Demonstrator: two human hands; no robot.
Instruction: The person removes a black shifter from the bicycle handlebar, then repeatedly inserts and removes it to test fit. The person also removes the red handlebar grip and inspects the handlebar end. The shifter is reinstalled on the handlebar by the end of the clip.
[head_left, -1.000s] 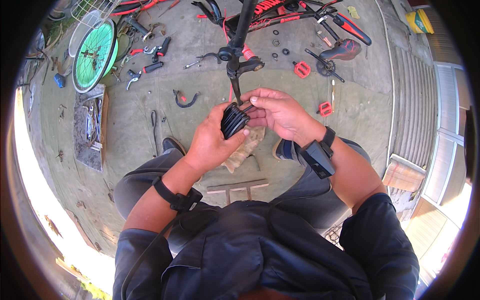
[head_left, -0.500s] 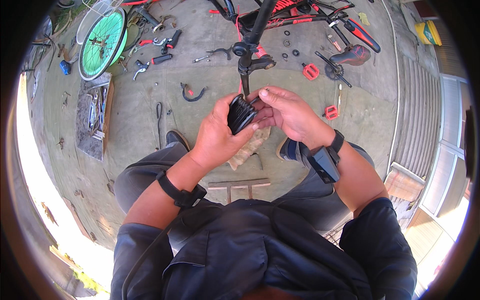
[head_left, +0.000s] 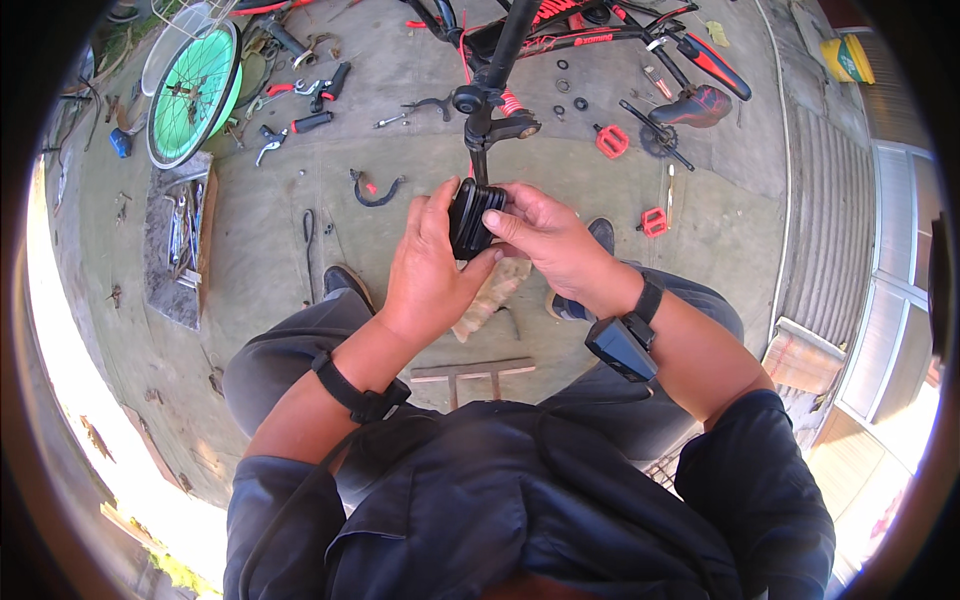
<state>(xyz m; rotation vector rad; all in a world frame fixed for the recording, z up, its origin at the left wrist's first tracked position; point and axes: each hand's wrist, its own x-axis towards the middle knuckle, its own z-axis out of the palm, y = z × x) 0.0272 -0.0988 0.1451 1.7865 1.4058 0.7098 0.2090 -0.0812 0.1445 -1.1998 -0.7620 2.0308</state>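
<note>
A grey-green ground cover [head_left: 260,225] spread under everything, giving the loose parts a flat place to lie in view. The black and red bicycle frame [head_left: 508,60] stood at the far side, one black post pointing back toward the person. A wheel with a green disc behind its spokes [head_left: 190,98] was at the far left, apart from the frame, and the tool tray [head_left: 172,303] sat just nearer, its metal tools gathered inside, likely so they would not scatter.

The left hand [head_left: 425,262] was curled around the left side of a ridged black coil [head_left: 468,220], thumb beneath, seemingly bearing it. The right hand [head_left: 548,240] was closed on the opposite side, thumb pressed across its face, probably to hold the layers together. The coil sat between both hands, in front of the post's near end; whether they touched was unclear.

Two red pedals [head_left: 612,141] lay to the right, and small black rings [head_left: 581,103] lay beyond them, spaced apart, perhaps so none got lost.
</note>
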